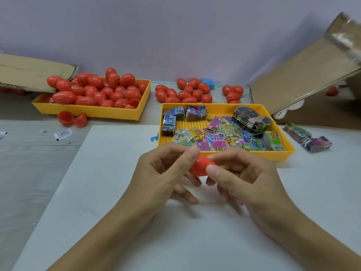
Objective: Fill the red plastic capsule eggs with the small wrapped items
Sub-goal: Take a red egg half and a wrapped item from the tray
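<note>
Over the white board, both hands hold one red capsule egg (pixel 199 167). My left hand (pixel 162 173) pinches its left end and my right hand (pixel 240 173) pinches its right end. I cannot tell whether the egg is fully closed. Just behind the hands stands a yellow tray (pixel 259 154) with several small wrapped items (pixel 214 136) and bundled packs. A second yellow tray (pixel 93 111) at the back left is heaped with red eggs (pixel 101 89). More red eggs (pixel 183 92) lie loose behind the item tray.
An opened red egg (pixel 72 118) lies in front of the left tray. One blue egg (pixel 208 83) sits among the loose red ones. Cardboard box flaps (pixel 304 75) lean at the right and back left. Bundled packs (pixel 308 137) lie right of the item tray.
</note>
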The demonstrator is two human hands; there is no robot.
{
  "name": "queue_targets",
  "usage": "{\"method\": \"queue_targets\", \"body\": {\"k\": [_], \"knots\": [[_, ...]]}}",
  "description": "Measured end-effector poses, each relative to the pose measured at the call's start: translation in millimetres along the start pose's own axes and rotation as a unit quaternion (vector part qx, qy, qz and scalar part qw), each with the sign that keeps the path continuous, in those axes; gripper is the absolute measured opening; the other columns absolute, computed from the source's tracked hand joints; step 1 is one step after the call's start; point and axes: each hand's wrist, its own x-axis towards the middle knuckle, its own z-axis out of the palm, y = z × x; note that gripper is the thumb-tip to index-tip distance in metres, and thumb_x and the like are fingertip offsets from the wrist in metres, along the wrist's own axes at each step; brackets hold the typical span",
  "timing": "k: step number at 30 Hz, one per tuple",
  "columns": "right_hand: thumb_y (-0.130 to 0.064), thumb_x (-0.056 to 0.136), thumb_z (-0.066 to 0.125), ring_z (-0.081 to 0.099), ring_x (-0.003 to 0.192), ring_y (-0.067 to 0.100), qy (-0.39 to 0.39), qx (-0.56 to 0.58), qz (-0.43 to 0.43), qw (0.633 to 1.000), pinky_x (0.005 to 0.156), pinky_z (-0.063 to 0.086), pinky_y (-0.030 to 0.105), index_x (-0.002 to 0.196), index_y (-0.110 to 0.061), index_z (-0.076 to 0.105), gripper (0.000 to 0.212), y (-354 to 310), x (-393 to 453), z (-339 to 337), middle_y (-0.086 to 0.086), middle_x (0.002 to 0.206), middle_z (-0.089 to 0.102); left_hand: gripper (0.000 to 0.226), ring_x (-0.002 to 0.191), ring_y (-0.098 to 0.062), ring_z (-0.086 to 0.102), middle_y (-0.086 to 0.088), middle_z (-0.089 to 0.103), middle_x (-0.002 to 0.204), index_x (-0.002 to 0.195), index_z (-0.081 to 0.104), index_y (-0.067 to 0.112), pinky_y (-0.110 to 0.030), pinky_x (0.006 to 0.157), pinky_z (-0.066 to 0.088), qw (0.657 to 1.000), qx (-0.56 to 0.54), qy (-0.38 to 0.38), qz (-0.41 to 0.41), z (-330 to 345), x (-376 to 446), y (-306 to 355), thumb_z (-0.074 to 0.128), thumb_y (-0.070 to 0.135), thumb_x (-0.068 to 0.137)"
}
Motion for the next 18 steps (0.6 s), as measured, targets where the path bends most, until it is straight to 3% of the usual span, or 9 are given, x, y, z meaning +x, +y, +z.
{"method": "queue_targets", "body": {"k": [5, 10, 13, 15, 18], "knots": [[-0.034, 0.073, 0.076, 0.057, 0.053, 0.014, -0.008, 0.006, -0.01, 1.0, 0.039, 0.039, 0.021, 0.103, -0.026, 0.075, 0.031, 1, 0, -1, 0.007, 0.081, 0.07, 0.016, 0.073, -0.022, 0.074, -0.008, 0.075, 0.082, 0.083, 0.076, 0.018, -0.027, 0.063, 0.059, 0.997, -0.004, 0.018, 0.069, 1, 0, -6, 0.086, 0.023, 0.072], [-0.058, 0.083, 0.057, 0.051, 0.04, 0.017, 0.024, 0.024, 0.04, 0.999, 0.034, 0.032, 0.016, 0.089, -0.018, 0.073, 0.043, -1, 5, 1, 0.01, 0.061, 0.065, 0.039, 0.104, -0.026, 0.07, -0.004, 0.07, 0.106, 0.107, 0.067, 0.024, -0.029, 0.08, 0.058, 0.984, 0.048, 0.015, 0.17, 6, -4, -17, 0.081, 0.016, 0.072], [-0.048, 0.087, 0.064, 0.049, 0.034, 0.017, 0.029, 0.02, 0.038, 0.999, 0.033, 0.032, 0.015, 0.076, -0.015, 0.071, 0.035, 0, 4, 1, 0.012, 0.054, 0.062, 0.053, 0.111, -0.028, 0.066, -0.004, 0.062, 0.11, 0.118, 0.06, 0.022, -0.033, 0.089, 0.057, 0.978, 0.064, -0.004, 0.2, 8, -5, -21, 0.08, 0.001, 0.074], [-0.036, 0.086, 0.068, 0.054, 0.039, 0.018, 0.023, 0.021, 0.014, 0.999, 0.035, 0.036, 0.016, 0.08, -0.016, 0.072, 0.021, -1, 2, 1, 0.013, 0.06, 0.066, 0.061, 0.112, -0.028, 0.065, -0.005, 0.06, 0.114, 0.123, 0.056, 0.021, -0.035, 0.091, 0.057, 0.975, 0.072, -0.006, 0.211, 9, -5, -23, 0.076, -0.009, 0.073], [-0.034, 0.078, 0.075, 0.061, 0.052, 0.016, 0.016, 0.02, -0.019, 1.0, 0.039, 0.041, 0.022, 0.097, -0.024, 0.074, 0.021, 1, 0, 1, 0.008, 0.075, 0.072, 0.053, 0.1, -0.025, 0.07, -0.003, 0.061, 0.112, 0.122, 0.057, 0.027, -0.033, 0.081, 0.059, 0.981, 0.06, 0.021, 0.182, 10, -6, -20, 0.076, 0.006, 0.078]]}}
